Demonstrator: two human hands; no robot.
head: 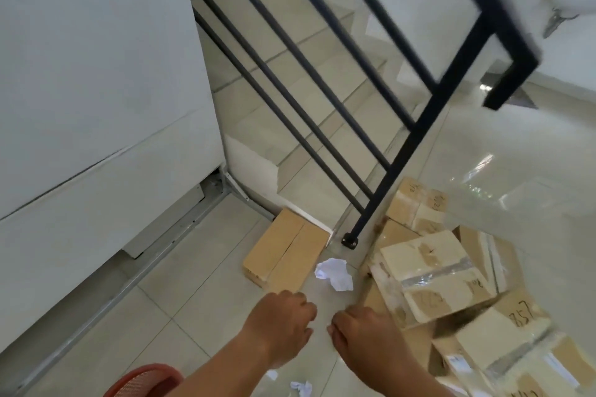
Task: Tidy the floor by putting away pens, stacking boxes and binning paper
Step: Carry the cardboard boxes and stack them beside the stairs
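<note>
Two kinds of floor meet at the foot of the stairs [290, 113]: matt grey tiles [200, 316] on the near side, and a glossy pale floor [516, 155] that catches window glare on the far right; a white wall [80, 74] fills the left, and a black metal railing [419, 126] slants down across the steps to a post foot on the tiles. One closed brown cardboard box [287, 255] lies flat against the bottom step, well apart from a loose pile of boxes [435, 277] on the right (tan and cream, taped, with handwritten numbers on them), which lean on one another at odd angles. Between the single box and the pile sits a crumpled ball of white paper [333, 274], on the tiles just beyond both hands; a smaller crumpled scrap [301, 388] lies at the lower edge beneath the forearms. The left hand [280, 322] and the right hand [364, 332] hover side by side over the floor, backs up, close together but apart; the fingers of each are loosely curled downward, and nothing shows in either grasp, though the palms face away. The red rim of a basket [145, 380] is cut off at the bottom left; the pile runs out of view at the lower right; the writing on the boxes is too blurred to read with confidence.
</note>
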